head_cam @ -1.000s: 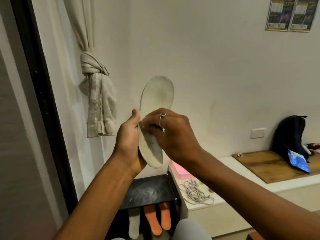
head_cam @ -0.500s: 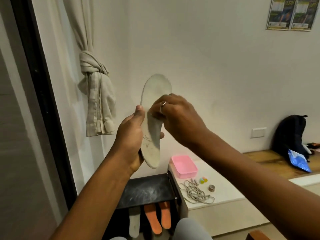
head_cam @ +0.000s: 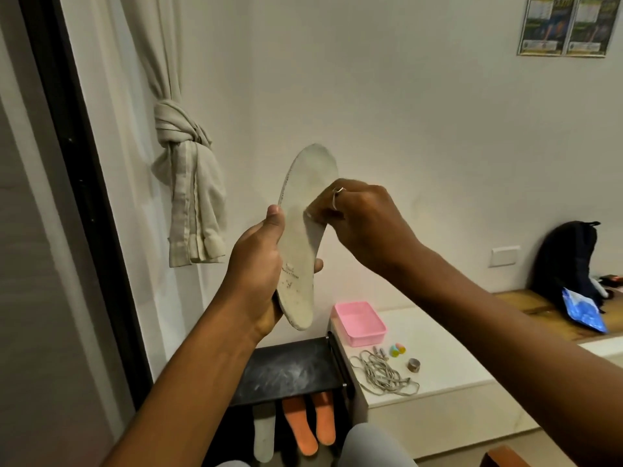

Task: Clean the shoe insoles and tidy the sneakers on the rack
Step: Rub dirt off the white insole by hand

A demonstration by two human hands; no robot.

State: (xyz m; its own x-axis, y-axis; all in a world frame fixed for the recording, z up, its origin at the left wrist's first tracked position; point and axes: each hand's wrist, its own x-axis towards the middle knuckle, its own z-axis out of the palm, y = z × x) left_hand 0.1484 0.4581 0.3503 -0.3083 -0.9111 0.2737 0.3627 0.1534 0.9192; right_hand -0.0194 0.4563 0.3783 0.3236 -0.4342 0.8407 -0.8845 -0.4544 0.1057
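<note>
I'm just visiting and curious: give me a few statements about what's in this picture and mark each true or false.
1. The left hand holds a pale insole upright. True.
2. The right hand rests on the pink tray. False: its fingers touch the insole's edge.
3. Two orange insoles stand in the black rack. True.
4. The grey laces lie inside the pink tray. False: they lie on the white ledge beside it.

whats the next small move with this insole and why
Probably draw the right hand down the pale insole toward its heel. The left hand grips the lower half and holds it upright, the right fingers press near mid-length, and small dark specks show on the heel area below them.
</note>
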